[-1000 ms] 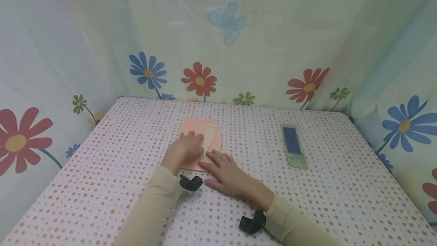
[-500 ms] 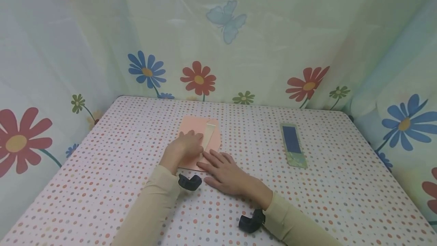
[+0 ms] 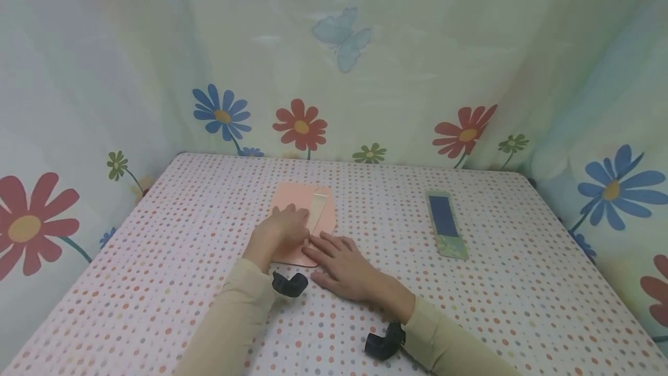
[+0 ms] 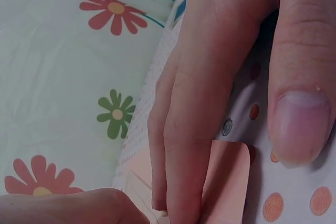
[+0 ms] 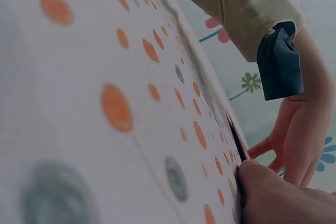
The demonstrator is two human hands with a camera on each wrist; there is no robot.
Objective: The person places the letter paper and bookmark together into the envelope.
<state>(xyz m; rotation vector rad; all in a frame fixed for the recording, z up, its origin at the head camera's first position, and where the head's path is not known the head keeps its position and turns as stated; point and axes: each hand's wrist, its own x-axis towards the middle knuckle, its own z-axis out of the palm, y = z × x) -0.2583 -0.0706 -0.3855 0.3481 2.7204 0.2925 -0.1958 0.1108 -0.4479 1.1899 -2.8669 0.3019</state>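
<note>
a screened-off tabletop workspace, shown by flowered curtains around a dotted table.

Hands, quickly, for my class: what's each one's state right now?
Left hand: over the pink sheet; grip cannot be told.
Right hand: open, touching the pink sheet.

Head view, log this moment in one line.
left hand: touching pink board; right hand: touching board; cream strip: on board; green card: apart, right
</note>
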